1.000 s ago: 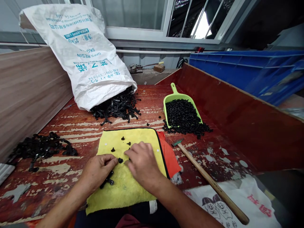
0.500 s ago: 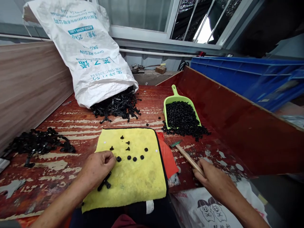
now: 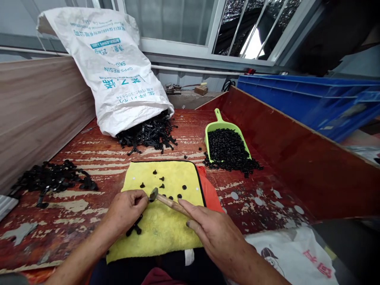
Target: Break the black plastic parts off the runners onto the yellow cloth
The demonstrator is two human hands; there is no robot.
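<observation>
My left hand [image 3: 130, 208] is closed in a pinch at the left side of a yellow cloth [image 3: 166, 229]. Between its fingertips is a black plastic piece [image 3: 134, 228], partly covered by the hand, with ends showing below the palm. My right hand [image 3: 210, 227] is wrapped round the wooden handle of a hammer [image 3: 170, 203]. The hammer's head rests at or just over the black part beside my left fingertips; contact is hard to make out. Several small black plugs [image 3: 162, 179] lie on the cloth, some partly behind the hammer.
A green dustpan [image 3: 218, 114] heaped with small black parts stands at the back right. Black plastic pieces [image 3: 148, 132] spill from a white sack [image 3: 127, 79]. Another black pile [image 3: 56, 176] lies left. Wooden boards [image 3: 273, 146] edge the table, with a blue crate [image 3: 282, 95] beyond.
My right hand has swung the hammer left from beside the cloth, bringing its head to my left fingertips. My left hand keeps its pinch in nearly the same place.
</observation>
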